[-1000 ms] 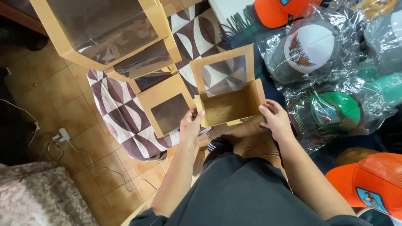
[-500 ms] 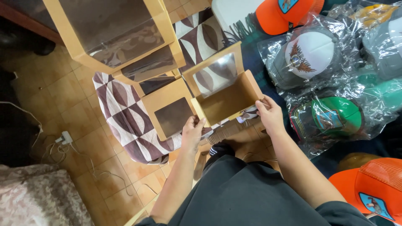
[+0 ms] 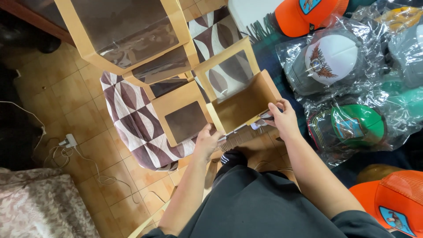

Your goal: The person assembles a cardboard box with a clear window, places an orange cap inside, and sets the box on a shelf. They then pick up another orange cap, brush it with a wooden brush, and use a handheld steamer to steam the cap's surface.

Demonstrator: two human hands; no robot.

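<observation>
One kraft box (image 3: 240, 103), open, lid (image 3: 227, 70) raised, held over a patterned stool (image 3: 132, 119) just beside a stack of like boxes (image 3: 145, 48). Left hand (image 3: 207, 142) pinches the near-left corner; right hand (image 3: 282, 119) closes on the near-right edge. Likely light, thin card: stiff along folds, easily creased, film window fragile; best gripped at corners. Brown, rectangular, clear-windowed lid. Bagged caps (image 3: 335, 61) lie right.

The open box (image 3: 241, 103) sits between stacked boxes (image 3: 132, 39) at left and bagged caps (image 3: 335, 61) at right — all well apart.
</observation>
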